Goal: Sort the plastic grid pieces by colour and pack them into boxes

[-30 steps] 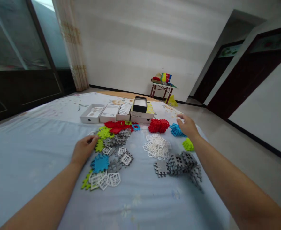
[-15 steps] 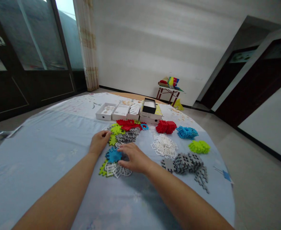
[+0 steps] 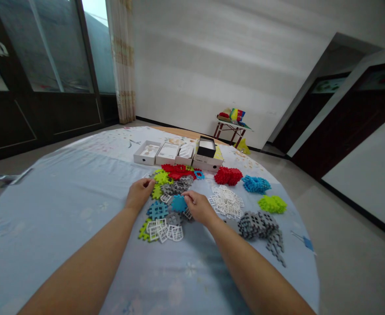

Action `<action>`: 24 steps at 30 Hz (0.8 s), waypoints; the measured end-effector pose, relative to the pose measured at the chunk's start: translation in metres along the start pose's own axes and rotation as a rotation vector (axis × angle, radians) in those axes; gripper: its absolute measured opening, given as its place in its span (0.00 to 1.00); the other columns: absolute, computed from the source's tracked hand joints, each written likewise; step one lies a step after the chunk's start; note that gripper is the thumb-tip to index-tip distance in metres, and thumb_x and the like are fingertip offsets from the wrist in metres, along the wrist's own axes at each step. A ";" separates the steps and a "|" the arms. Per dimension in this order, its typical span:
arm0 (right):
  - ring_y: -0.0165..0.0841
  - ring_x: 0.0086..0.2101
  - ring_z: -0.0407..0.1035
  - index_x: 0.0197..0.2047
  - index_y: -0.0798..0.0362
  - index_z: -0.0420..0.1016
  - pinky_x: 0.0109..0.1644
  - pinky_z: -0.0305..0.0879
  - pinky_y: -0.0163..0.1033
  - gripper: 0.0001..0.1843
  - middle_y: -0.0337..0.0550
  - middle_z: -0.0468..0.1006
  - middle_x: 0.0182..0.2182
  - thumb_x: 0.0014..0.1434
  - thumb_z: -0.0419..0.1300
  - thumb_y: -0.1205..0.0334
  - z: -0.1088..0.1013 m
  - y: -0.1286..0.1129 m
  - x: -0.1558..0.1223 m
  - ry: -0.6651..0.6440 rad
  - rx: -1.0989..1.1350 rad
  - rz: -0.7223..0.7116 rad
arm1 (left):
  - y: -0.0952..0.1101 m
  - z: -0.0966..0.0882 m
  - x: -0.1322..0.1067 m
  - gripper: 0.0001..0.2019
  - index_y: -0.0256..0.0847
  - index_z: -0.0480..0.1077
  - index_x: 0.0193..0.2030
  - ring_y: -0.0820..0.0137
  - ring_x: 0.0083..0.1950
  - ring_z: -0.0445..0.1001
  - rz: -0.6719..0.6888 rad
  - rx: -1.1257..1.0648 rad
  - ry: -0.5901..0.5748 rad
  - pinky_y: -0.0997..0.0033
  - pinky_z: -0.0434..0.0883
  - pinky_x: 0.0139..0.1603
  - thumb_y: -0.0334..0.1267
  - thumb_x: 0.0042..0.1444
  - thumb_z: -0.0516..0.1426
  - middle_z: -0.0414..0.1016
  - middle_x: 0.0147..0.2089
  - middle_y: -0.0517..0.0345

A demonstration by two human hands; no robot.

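Note:
My right hand [image 3: 199, 209] pinches a solid blue interlocking building tile [image 3: 179, 203] by its right edge, above the mixed pile in the middle of the table. My left hand [image 3: 139, 194] rests at the pile's left side with curled fingers, against the lime-green tiles [image 3: 157, 191]; whether it holds anything is hidden. Between and below the hands lie a blue window tile [image 3: 158, 210], a grey tile [image 3: 174, 218] and several white lattice pieces [image 3: 162, 229]. Dark grey tiles [image 3: 176, 187] and red tiles [image 3: 178, 171] make up the far part of the pile.
Sorted heaps stand at the right: red [image 3: 228, 175], blue [image 3: 256, 184], lime green [image 3: 272, 204], white [image 3: 227, 202] and grey [image 3: 257, 225]. Open white boxes [image 3: 144, 160] and a black box [image 3: 206, 146] line the back. A patterned cloth [image 3: 81, 210] covers the round table.
My right hand has lifted the solid blue tile and carried it right and slightly away from me, uncovering the blue window tile. My left hand has hardly moved.

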State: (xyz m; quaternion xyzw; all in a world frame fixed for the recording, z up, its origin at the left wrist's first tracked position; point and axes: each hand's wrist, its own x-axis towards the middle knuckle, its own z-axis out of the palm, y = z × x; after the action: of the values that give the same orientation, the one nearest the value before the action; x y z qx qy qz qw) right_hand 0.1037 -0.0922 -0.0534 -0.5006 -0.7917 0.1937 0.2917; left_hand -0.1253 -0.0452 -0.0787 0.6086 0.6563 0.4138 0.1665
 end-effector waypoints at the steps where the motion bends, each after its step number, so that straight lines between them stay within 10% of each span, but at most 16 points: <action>1: 0.35 0.40 0.72 0.45 0.53 0.73 0.45 0.65 0.39 0.14 0.45 0.79 0.39 0.61 0.49 0.65 0.000 0.005 0.001 0.009 -0.022 0.014 | 0.000 0.000 0.000 0.22 0.35 0.76 0.35 0.65 0.35 0.74 -0.001 0.003 0.001 0.72 0.66 0.36 0.51 0.52 0.50 0.79 0.33 0.51; 18: 0.42 0.48 0.63 0.51 0.49 0.70 0.52 0.56 0.46 0.25 0.47 0.74 0.45 0.48 0.65 0.53 0.001 -0.003 -0.007 -0.110 -0.284 -0.016 | -0.001 -0.003 0.003 0.21 0.38 0.76 0.37 0.64 0.37 0.75 -0.010 0.041 -0.013 0.71 0.67 0.37 0.52 0.51 0.50 0.80 0.36 0.54; 24: 0.40 0.50 0.62 0.53 0.50 0.68 0.55 0.57 0.45 0.28 0.47 0.72 0.49 0.49 0.65 0.54 -0.034 -0.002 -0.009 0.034 -0.140 -0.108 | -0.003 -0.004 0.007 0.21 0.38 0.76 0.38 0.63 0.36 0.76 -0.023 0.086 -0.025 0.70 0.69 0.35 0.52 0.50 0.52 0.80 0.35 0.54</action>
State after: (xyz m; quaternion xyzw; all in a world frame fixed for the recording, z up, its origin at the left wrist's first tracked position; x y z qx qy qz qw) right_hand 0.1274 -0.1004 -0.0292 -0.4797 -0.8241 0.1132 0.2792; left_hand -0.1320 -0.0396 -0.0761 0.6127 0.6783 0.3756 0.1531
